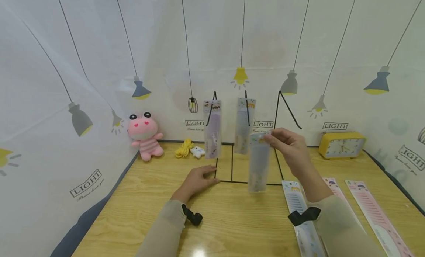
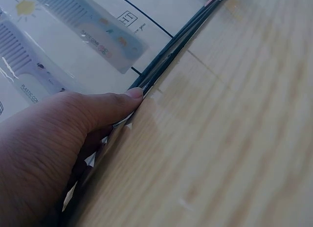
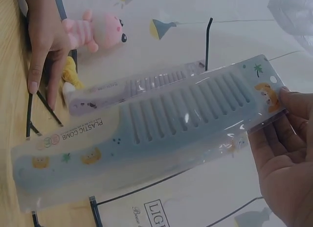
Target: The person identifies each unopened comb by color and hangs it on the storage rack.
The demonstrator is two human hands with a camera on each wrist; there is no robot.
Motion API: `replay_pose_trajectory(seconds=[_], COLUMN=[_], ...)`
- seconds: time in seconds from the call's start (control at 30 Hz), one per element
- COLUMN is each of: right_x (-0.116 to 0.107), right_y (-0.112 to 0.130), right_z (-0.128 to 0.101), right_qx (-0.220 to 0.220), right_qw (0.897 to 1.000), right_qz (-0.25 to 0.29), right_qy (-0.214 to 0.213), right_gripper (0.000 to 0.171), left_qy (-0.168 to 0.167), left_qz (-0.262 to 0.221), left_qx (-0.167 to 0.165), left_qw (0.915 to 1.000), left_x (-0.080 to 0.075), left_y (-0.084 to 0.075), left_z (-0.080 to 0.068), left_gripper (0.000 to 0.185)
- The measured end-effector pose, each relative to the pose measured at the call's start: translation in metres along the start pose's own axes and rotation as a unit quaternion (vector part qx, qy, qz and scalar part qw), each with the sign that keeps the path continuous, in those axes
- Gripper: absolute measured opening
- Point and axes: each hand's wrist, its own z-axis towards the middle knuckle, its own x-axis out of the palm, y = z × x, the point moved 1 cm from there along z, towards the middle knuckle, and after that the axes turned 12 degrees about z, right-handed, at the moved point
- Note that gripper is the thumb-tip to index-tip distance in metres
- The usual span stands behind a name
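Head view shows two packaged combs already hanging on the wire rack [image 1: 247,139]; the blue comb [image 1: 258,163] is held just beside its right hook, not yet hung, and more packs [image 1: 375,216] lie on the counter [image 1: 149,198]. Right hand [image 1: 290,148] fingers [image 3: 288,134] pinch the comb's top; left hand [image 1: 196,181] rests, fingers straight, on the rack's base.

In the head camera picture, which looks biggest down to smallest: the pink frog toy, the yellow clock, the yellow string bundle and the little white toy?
1. Clock, widest, though the frog toy comes close; its side position makes this unsure.
2. Frog toy.
3. String bundle.
4. White toy, only slightly smaller than the bundle.
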Motion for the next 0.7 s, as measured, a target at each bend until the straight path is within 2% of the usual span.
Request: replay_pose_trajectory(seconds=[0.37, 0.7], right_x=[0.024, 0.033], right_y=[0.005, 0.004], right_z=[0.014, 0.021], right_qx=[-0.032, -0.035], right_qw=[0.999, 0.999], right_qz=[-0.012, -0.007], right_qy=[0.000, -0.014], right_gripper=[0.022, 0.027], left_qy=[-0.002, -0.005], left_qz=[0.008, 0.008], left_qx=[0.012, 0.017], left_qw=[0.9999, 0.9998], left_x=[-0.001, 0.000], left_y=[-0.001, 0.002], left_z=[0.001, 0.002], left_gripper=[0.060, 0.061])
